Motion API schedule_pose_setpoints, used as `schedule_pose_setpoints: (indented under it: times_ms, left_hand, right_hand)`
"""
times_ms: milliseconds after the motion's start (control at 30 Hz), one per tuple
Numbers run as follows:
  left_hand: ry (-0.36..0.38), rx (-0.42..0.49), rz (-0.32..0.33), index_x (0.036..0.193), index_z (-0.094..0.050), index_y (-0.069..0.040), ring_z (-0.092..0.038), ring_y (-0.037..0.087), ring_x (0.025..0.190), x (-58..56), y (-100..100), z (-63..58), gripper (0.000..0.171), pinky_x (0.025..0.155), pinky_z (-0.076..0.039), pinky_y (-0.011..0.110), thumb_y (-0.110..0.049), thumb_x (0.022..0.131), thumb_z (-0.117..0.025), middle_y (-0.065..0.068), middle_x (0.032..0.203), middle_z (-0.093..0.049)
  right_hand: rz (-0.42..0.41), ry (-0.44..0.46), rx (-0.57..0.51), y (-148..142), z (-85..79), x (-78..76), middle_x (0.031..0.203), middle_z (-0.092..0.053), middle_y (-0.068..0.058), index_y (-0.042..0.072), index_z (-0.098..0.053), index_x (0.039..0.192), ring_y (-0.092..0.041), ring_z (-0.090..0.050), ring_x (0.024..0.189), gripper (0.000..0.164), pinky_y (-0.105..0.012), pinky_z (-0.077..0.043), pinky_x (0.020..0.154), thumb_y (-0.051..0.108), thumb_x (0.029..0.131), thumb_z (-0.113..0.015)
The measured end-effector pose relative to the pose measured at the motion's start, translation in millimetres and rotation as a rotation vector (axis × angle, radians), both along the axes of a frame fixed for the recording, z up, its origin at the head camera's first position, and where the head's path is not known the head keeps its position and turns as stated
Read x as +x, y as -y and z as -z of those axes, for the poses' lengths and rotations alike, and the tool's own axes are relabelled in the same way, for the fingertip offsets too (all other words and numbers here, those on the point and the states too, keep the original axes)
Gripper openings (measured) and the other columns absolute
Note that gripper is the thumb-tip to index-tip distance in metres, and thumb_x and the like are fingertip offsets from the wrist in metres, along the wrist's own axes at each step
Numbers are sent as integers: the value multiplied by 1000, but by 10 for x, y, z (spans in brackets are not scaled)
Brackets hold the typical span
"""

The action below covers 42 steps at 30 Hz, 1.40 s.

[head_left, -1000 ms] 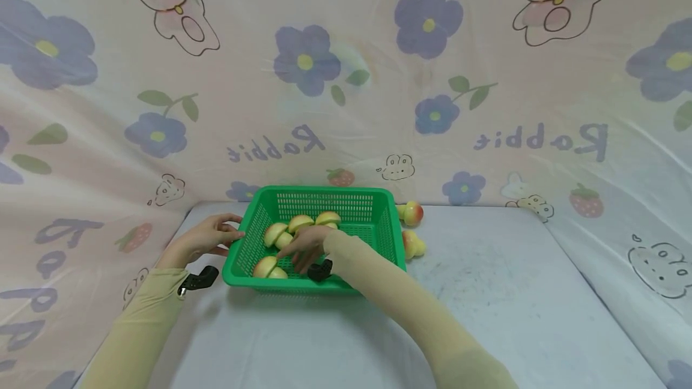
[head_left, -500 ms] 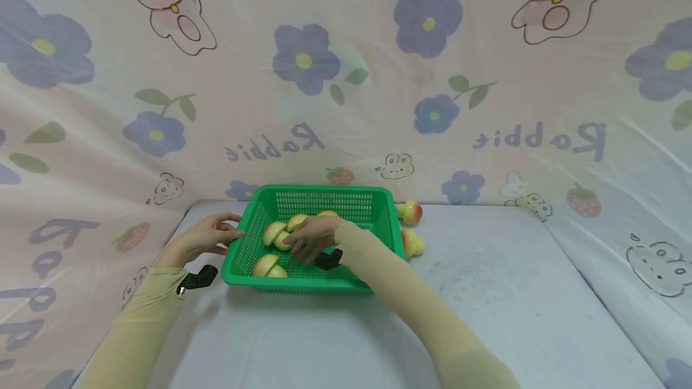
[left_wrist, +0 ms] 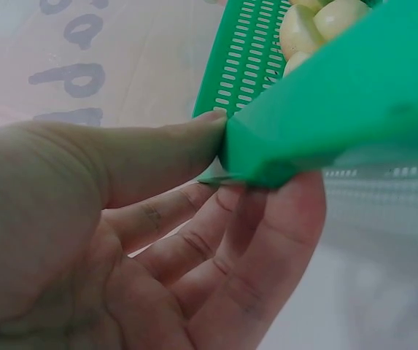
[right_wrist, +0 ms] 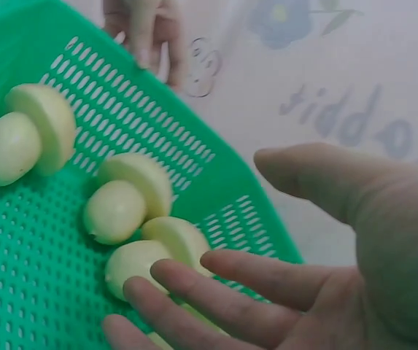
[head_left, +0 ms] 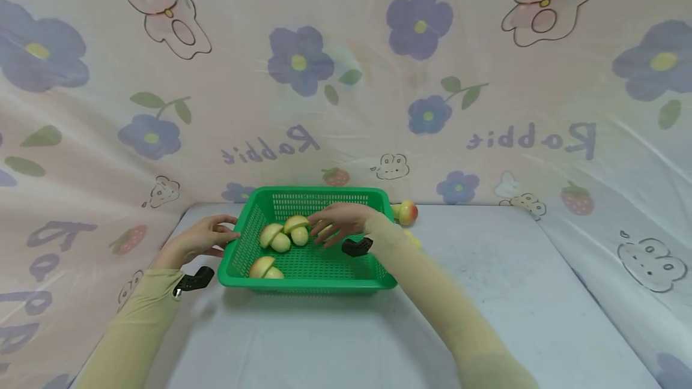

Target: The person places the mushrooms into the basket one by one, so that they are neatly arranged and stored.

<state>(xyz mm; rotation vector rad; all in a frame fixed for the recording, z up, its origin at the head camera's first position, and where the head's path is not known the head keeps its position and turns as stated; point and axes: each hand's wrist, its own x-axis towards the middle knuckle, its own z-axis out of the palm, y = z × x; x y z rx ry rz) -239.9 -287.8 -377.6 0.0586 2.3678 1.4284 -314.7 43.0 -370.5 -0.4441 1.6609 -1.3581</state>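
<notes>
A green plastic basket (head_left: pixel 308 284) with slotted walls stands on the table and holds several toy mushrooms with yellowish caps and pale stems. My left hand (head_left: pixel 202 238) grips its left rim; in the left wrist view the thumb lies against the rim, with fingers curled beneath it. Over the basket, toward its right side, is my right hand (head_left: pixel 344 221), fingers spread and holding nothing. One mushroom (head_left: pixel 265 269) lies at the front left. Farther back are two more, a left mushroom (head_left: pixel 274 238) and a middle mushroom (head_left: pixel 297 230). Another is mostly hidden behind the right hand.
Right of the basket, a red-and-yellow toy mushroom (head_left: pixel 406 213) lies near the back edge of the white table (head_left: pixel 486 281). A yellow piece (head_left: pixel 412 239) shows partly behind the right sleeve. A printed cloth (head_left: pixel 357 95) hangs behind the table.
My right hand has moved right and back from near the front-left mushroom, its fingers spreading. The left hand has stayed on the rim. The mushrooms in the basket lie where they were.
</notes>
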Motion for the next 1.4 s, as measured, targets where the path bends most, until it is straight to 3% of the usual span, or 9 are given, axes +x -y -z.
schedule_pose_setpoints:
  times_ms: [233,367,767,1000,1167,1400]
  left_hand:
    - [-3,-4,0,133,-28,-1,-58,27,82,16,17,21,57,68,-52,38,-22,88,-57,17,101,-55]
    - [-9,-6,-1,133,-28,-1,-58,27,81,34,10,27,57,68,-52,38,-22,88,-57,17,100,-55]
    - [-32,4,9,132,-29,0,-57,27,79,49,10,44,57,68,-52,38,-22,88,-57,17,99,-55]
    - [-23,7,3,131,-31,-1,-57,29,80,12,18,83,57,68,-52,38,-23,87,-59,16,98,-55]
    - [-10,16,-8,131,-31,-2,-58,27,78,25,13,72,56,67,-52,39,-22,87,-59,16,98,-55]
    - [12,39,-2,132,-28,-2,-58,28,78,66,2,68,58,68,-51,39,-23,87,-58,17,98,-55]
  right_hand:
    - [37,-20,-30,-237,-156,-18,127,-44,-22,9,-47,125,-36,-45,113,38,-49,-41,87,27,92,-49]
    - [47,-22,-75,-397,-255,-2,130,-39,-25,7,-44,128,-37,-43,114,39,-50,-41,87,26,93,-47]
    - [90,-99,-141,-1016,-489,65,127,-45,-20,3,-39,130,-37,-43,115,41,-49,-39,89,25,95,-42]
    - [241,-169,-127,-1493,-369,-29,126,-44,-23,5,-41,129,-39,-42,114,43,-53,-33,93,28,93,-46]
    - [352,-232,-59,-1754,-223,-47,127,-41,-25,4,-40,130,-41,-41,115,45,-51,-32,95,27,92,-49]
    - [360,-292,-1,-2019,42,0,125,-44,-23,1,-38,130,-40,-38,117,44,-49,-32,96,22,93,-47]
